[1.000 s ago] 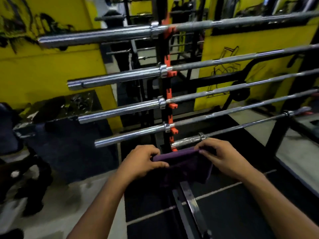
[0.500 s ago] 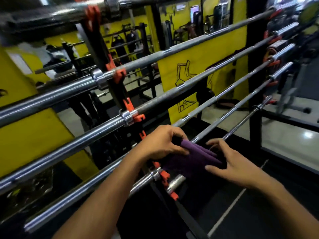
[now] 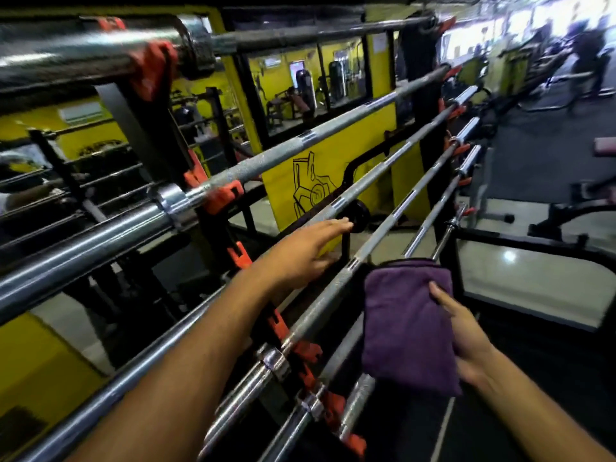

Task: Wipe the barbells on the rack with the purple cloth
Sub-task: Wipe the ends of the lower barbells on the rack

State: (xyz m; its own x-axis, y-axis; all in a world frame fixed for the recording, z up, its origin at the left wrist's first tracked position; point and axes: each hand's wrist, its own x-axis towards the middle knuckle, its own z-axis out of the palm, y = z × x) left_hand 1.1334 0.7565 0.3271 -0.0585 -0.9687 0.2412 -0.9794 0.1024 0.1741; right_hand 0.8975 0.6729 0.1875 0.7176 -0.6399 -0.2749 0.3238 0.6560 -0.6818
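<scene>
Purple cloth (image 3: pixel 408 325) held in the right hand (image 3: pixel 466 338), just beside the low barbells (image 3: pixel 326 295)

The right hand pinches the folded, soft purple cloth, thumb on top, near the lower bars. The left hand (image 3: pixel 300 251) is flat with straight fingers, reaching over a higher bar, holding nothing. The shiny barbells lie on orange hooks (image 3: pixel 306 358) of the black rack (image 3: pixel 140 128), with dark gaps between, running far toward yellow walls (image 3: pixel 333 155)

A yellow panel (image 3: pixel 333 175) with a black line drawing stands behind the bars, a small black weight plate (image 3: pixel 358 211) just in front of it. Beyond, a yellow-walled room (image 3: pixel 300 91) holds dark gym machines. A pale glossy floor (image 3: pixel 520 271) lies to the right, beside dark matting (image 3: pixel 546 151)
</scene>
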